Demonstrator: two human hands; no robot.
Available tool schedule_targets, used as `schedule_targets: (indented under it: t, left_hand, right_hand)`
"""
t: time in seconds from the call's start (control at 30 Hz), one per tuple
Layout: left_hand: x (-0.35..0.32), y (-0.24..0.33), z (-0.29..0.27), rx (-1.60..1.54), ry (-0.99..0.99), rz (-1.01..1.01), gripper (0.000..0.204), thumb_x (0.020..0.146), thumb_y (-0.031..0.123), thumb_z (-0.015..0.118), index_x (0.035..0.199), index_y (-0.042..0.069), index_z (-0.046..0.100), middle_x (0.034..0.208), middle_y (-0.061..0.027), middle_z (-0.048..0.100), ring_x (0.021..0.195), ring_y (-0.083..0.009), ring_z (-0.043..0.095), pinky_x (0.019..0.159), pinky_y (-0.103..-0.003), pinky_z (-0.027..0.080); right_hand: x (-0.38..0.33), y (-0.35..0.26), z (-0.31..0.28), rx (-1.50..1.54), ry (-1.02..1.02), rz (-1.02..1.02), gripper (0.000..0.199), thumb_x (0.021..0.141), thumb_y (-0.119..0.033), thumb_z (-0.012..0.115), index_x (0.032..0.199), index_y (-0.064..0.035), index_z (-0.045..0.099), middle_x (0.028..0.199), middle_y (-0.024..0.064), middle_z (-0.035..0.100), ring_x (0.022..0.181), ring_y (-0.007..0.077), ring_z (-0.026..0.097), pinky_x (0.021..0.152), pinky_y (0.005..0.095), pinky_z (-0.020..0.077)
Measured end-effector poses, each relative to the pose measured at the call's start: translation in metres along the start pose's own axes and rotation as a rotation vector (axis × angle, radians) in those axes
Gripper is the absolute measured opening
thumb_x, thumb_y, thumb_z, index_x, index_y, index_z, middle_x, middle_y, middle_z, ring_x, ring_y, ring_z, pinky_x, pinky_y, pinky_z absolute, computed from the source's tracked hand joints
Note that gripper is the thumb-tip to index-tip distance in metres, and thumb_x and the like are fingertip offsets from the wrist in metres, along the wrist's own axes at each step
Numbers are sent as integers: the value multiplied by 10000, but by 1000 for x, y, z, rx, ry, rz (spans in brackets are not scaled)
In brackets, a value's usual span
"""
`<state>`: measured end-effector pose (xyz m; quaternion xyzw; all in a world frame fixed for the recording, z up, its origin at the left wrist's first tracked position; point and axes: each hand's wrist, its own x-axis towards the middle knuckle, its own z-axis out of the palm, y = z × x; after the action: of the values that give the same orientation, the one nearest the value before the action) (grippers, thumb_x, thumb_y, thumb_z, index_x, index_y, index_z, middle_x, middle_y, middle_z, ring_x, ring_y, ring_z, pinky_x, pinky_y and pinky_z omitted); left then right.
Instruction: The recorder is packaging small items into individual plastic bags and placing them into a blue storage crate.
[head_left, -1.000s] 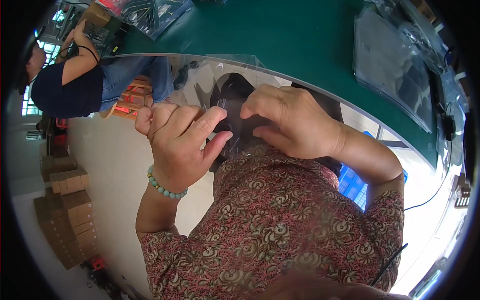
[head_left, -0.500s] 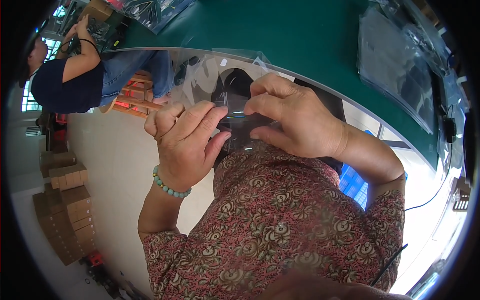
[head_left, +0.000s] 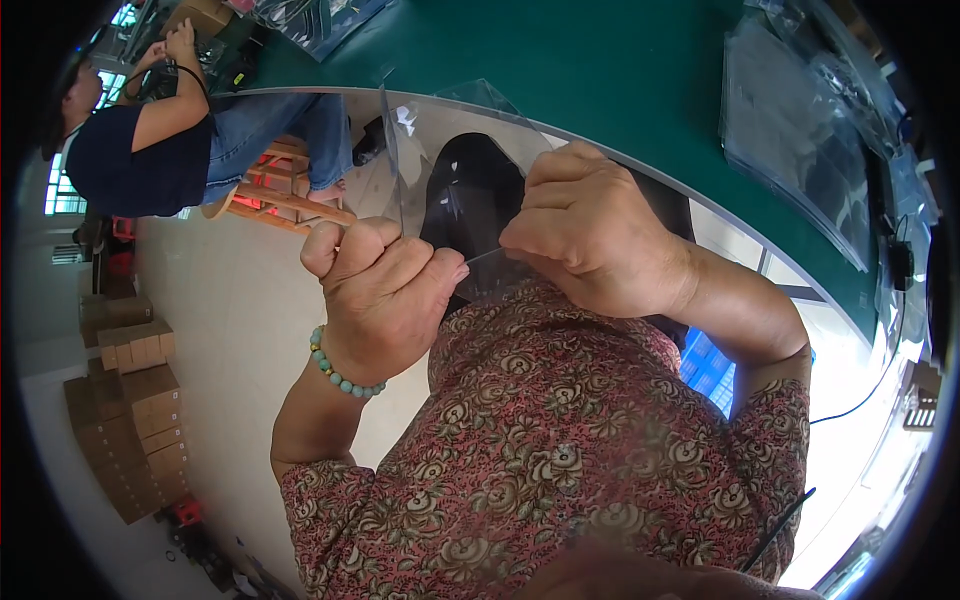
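Observation:
A clear, thin plastic sheet (head_left: pixel 412 150) is stretched between my hands, just off the near edge of the green table. My left hand (head_left: pixel 385 295), with a beaded bracelet at the wrist, pinches one end of its near edge between thumb and bent fingers. Opposite it, my right hand (head_left: pixel 610 235) grips the other end, its fingertips partly hidden behind the knuckles. The near edge runs as a thin line across the gap between the hands. Beyond them the transparent film rises toward the table, over my dark-clothed lap.
The green table (head_left: pixel 600 60) curves across the far side, with a stack of clear plastic sheets (head_left: pixel 790 140) at its right. A co-worker (head_left: pixel 130 150) sits at the far left by a wooden stool (head_left: pixel 285 205). Cardboard cartons (head_left: pixel 150 410) stand left; a blue crate (head_left: pixel 708 370) is under the table.
My fingers have closed from loose pinches into tighter grips. The sheet has tilted, its near edge now a line between my hands. My left hand shifted slightly right.

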<state>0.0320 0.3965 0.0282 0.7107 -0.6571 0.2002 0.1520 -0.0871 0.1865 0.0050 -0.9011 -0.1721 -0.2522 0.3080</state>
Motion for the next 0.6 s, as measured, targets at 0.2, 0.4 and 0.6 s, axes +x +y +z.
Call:
schedule_targets:
  t: [0.2,0.4,0.6]
  left_hand:
    - [-20,-27,3,-321,442,113,375,794,424,791,1097,236,673,1386,-220,478,1008,-292,557,862,-418,494]
    - [-35,-87,23,-1083,553,-458,939,735,298,816,1492,29,332,1484,-169,395,1170,-202,526,958,-372,460]
    - [-39,-97,34,-882,94,-448,631,698,167,812,1276,34,593,1160,-86,591,1138,-183,532,920,-328,426]
  right_hand:
    - [11,8,-25,129,-11,-154,192,687,-72,784,846,-69,676,753,34,630,854,259,587,859,407,416]
    - [3,17,-42,148,-77,-203,171,744,-93,775,896,-52,708,799,48,668,912,295,575,882,427,421]
    - [-19,38,-52,201,-123,-52,140,771,-91,747,907,-64,727,842,44,678,990,290,544,934,445,412]
